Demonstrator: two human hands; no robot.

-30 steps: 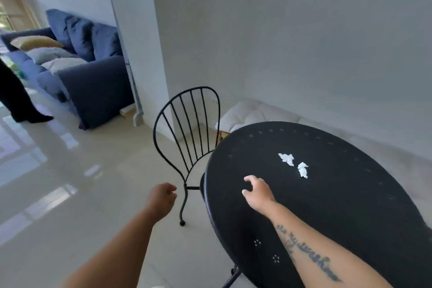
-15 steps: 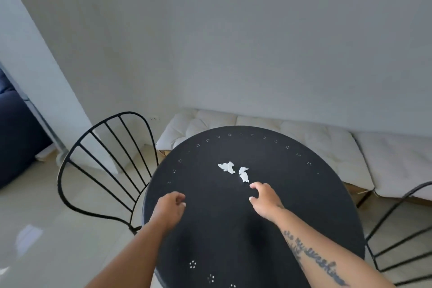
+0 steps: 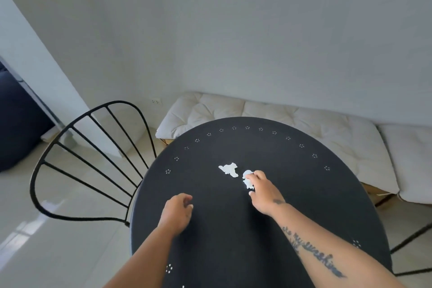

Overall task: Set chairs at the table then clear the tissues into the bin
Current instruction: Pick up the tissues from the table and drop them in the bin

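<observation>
Table (image 3: 292, 194) is round and black, with small dotted rings near its rim, under a pale grey wall. White cushions (image 3: 268, 119) lie behind it at 12 o'clock; one wire chair (image 3: 93, 159) stands at 9 o'clock, another chair (image 3: 411, 255) at 4 o'clock is cut off. My right hand (image 3: 263, 188) pinches one tissue (image 3: 247, 179) with fingertips, half hiding it. The other tissue (image 3: 229, 169) lies free just beside, at 10 o'clock. My left hand (image 3: 177, 213) hovers loosely curled, holding nothing
</observation>
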